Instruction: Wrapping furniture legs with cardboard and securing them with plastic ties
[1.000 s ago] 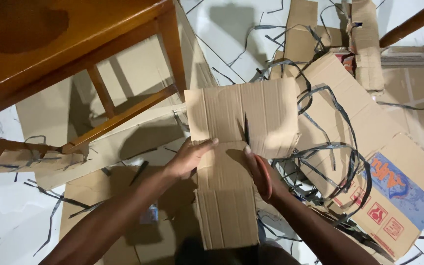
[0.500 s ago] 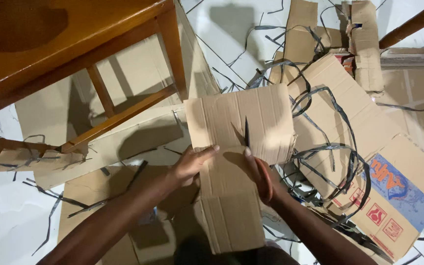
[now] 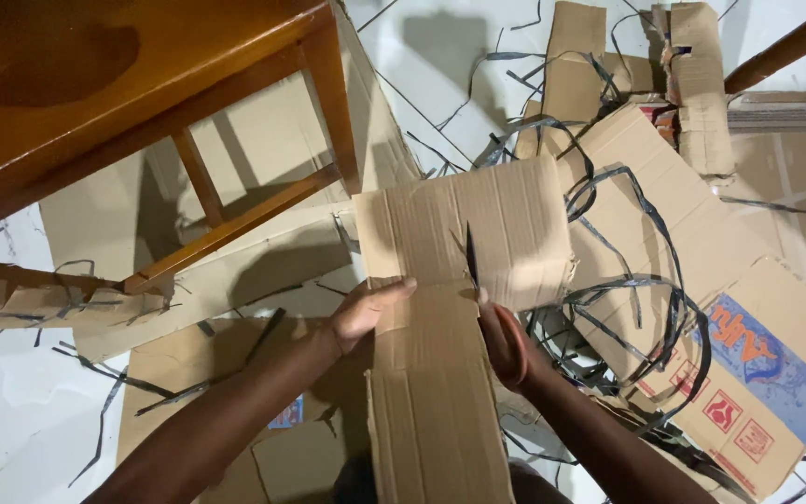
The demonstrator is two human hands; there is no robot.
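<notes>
Cutting step in progress: the right hand (image 3: pixel 504 341) is closing around orange-handled scissors (image 3: pixel 478 280) and driving the dark blades up through a long, plain brown strip of corrugated cardboard (image 3: pixel 440 373), while the left hand (image 3: pixel 366 313) is pinching the strip's left edge at the crease; the next snip seemingly calls for steadying the panel. Beyond, tangled black plastic strapping (image 3: pixel 627 299) is lying across flattened printed cartons (image 3: pixel 757 373), beside a glossy wooden table (image 3: pixel 95 84).

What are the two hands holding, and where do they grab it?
The left hand grips the cardboard piece at its left edge, by the fold. The right hand holds scissors by their orange handles, blades in the cardboard.
</notes>
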